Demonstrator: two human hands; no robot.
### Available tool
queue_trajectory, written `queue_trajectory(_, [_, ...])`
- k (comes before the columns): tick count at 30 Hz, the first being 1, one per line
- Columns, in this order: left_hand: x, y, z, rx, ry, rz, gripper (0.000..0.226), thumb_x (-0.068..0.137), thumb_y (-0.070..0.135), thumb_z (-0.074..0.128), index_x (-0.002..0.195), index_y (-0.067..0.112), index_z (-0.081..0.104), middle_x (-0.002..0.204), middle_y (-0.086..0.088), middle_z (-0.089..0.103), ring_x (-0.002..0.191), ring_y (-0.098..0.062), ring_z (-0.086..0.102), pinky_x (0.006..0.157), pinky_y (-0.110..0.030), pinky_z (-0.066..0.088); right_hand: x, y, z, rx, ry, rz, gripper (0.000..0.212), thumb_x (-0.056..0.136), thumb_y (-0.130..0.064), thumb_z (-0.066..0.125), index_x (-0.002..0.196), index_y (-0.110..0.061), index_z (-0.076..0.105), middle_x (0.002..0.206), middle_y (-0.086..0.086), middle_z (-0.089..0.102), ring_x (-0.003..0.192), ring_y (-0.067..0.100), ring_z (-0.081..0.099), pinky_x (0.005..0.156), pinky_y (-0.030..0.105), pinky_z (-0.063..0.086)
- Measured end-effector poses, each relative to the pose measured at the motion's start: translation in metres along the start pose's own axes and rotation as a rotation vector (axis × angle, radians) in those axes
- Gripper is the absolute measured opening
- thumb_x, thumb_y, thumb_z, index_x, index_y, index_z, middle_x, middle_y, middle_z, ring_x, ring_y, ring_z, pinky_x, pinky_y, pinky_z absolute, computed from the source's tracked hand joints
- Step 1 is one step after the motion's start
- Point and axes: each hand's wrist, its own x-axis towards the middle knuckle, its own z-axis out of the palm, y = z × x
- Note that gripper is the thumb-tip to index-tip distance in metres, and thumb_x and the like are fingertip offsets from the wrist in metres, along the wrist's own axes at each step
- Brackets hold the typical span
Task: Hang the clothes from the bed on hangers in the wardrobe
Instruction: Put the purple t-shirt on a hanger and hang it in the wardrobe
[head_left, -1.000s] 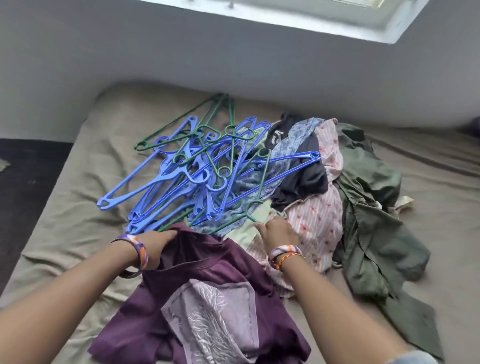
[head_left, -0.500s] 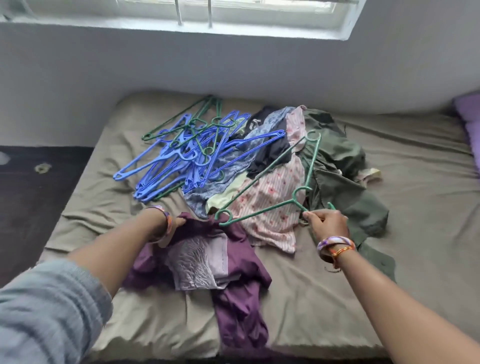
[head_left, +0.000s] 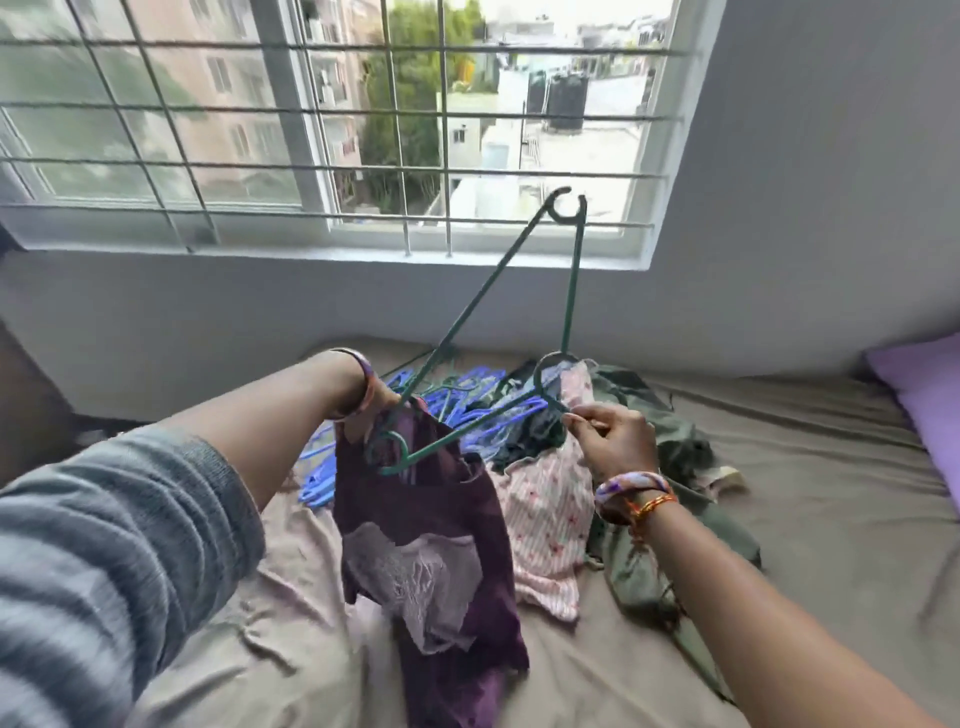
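Left hand (head_left: 371, 410) is raised over the bed (head_left: 810, 499), fingers curled round the top edge of the purple top (head_left: 431, 530), which hangs down from that grip with its pale lace panel facing the camera and its hem reaching the sheet. Right hand (head_left: 610, 441) pinches the green hanger (head_left: 488, 286) at its hook end, thumb and fingers closed on the plastic. Hanger is tilted up: one corner loop high against the window (head_left: 332, 124), the other corner loop touching the purple top just below the left hand; can't tell if it's inside the neck opening. Behind the hands, on the bed: pile of blue hangers (head_left: 457, 400), pink striped garment (head_left: 545, 519), olive garment (head_left: 675, 447), all bunched together. Purple pillow (head_left: 924, 405) at the right edge. Wardrobe not in view.
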Motion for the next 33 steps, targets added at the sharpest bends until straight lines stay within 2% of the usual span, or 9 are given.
queue_trajectory(2, [0.022,-0.016,-0.017,0.107,-0.093,0.091,0.047,0.071,0.007,0.078,0.112,0.013,0.056,0.127,-0.019,0.056,0.121,-0.028,0.053,0.102,-0.045,0.042,0.008,-0.015,-0.005,0.035,0.004,-0.054,0.016,0.077,-0.015,0.076,0.090,-0.006,0.075,0.089,0.013,0.073,0.084,0.031,0.069,0.080,0.045,0.054])
queue_trajectory(5, [-0.021,0.000,-0.040,0.164,0.010,0.073,0.088,0.057,0.029,0.089,0.128,0.010,0.042,0.130,-0.014,0.053,0.118,-0.022,0.054,0.105,-0.039,0.040,0.015,-0.034,-0.020,-0.061,0.018,-0.251,0.013,0.074,-0.010,0.077,0.086,-0.004,0.076,0.091,0.011,0.073,0.090,0.025,0.068,0.085,0.035,0.051])
queue_trajectory(11, [-0.107,0.048,-0.072,0.239,0.166,0.012,0.057,0.085,-0.009,0.050,0.136,0.008,0.033,0.104,-0.008,0.054,0.077,-0.016,0.046,0.039,-0.009,0.033,0.029,-0.049,-0.046,-0.405,0.054,-0.476,0.005,0.078,-0.021,0.074,0.083,-0.020,0.076,0.087,0.004,0.073,0.086,0.029,0.068,0.075,0.037,0.053])
queue_trajectory(13, [-0.124,0.051,-0.081,0.268,0.236,-0.002,0.056,0.086,-0.006,0.050,0.137,0.009,0.033,0.125,-0.016,0.052,0.084,-0.014,0.044,0.035,-0.007,0.030,0.028,-0.052,-0.057,-0.587,0.041,-0.494,0.008,0.083,-0.024,0.068,0.087,-0.021,0.074,0.090,0.006,0.072,0.087,0.031,0.067,0.074,0.035,0.053])
queue_trajectory(17, [-0.157,0.062,-0.086,0.292,0.383,-0.032,0.052,0.089,-0.004,0.044,0.138,0.011,0.034,0.104,-0.005,0.056,0.069,-0.014,0.049,0.030,-0.006,0.026,0.029,-0.050,-0.076,-0.657,0.171,-0.609,0.019,0.056,-0.008,0.086,0.064,-0.017,0.072,0.058,0.007,0.066,0.051,0.031,0.064,0.043,0.035,0.050])
queue_trajectory(19, [-0.162,0.067,-0.087,0.266,0.436,-0.009,0.049,0.090,-0.005,0.043,0.137,0.005,0.035,0.116,-0.008,0.055,0.094,-0.018,0.060,0.034,-0.003,0.033,0.031,-0.052,-0.077,-0.554,0.217,-0.683,0.019,0.055,-0.007,0.085,0.063,-0.016,0.071,0.056,0.004,0.065,0.048,0.029,0.063,0.043,0.033,0.051])
queue_trajectory(21, [-0.158,0.071,-0.090,0.244,0.449,-0.020,0.037,0.090,-0.005,0.044,0.126,-0.001,0.044,0.106,-0.010,0.056,0.097,-0.020,0.060,0.053,-0.009,0.045,0.028,-0.066,-0.074,-0.384,0.256,-0.751,0.005,0.064,-0.015,0.075,0.068,-0.013,0.072,0.062,0.003,0.069,0.054,0.027,0.065,0.050,0.031,0.054])
queue_trajectory(24, [-0.157,0.075,-0.093,0.069,0.499,-0.106,0.025,0.091,-0.001,0.042,0.069,0.010,0.043,0.064,0.000,0.036,0.052,-0.010,0.037,0.036,-0.015,0.035,0.025,-0.091,-0.067,-0.308,0.308,-0.822,0.007,0.067,-0.017,0.070,0.071,-0.012,0.073,0.067,0.002,0.070,0.058,0.025,0.065,0.059,0.028,0.048])
queue_trajectory(33, [-0.195,0.055,-0.120,-0.259,0.717,0.030,0.042,0.095,-0.008,0.035,0.058,0.013,0.036,0.064,-0.001,0.034,0.056,-0.013,0.032,0.035,-0.010,0.035,0.044,-0.089,-0.098,-0.901,0.191,-0.770,0.040,0.029,-0.014,0.095,0.051,-0.019,0.062,0.055,-0.002,0.064,0.053,0.020,0.066,0.030,0.023,0.042])
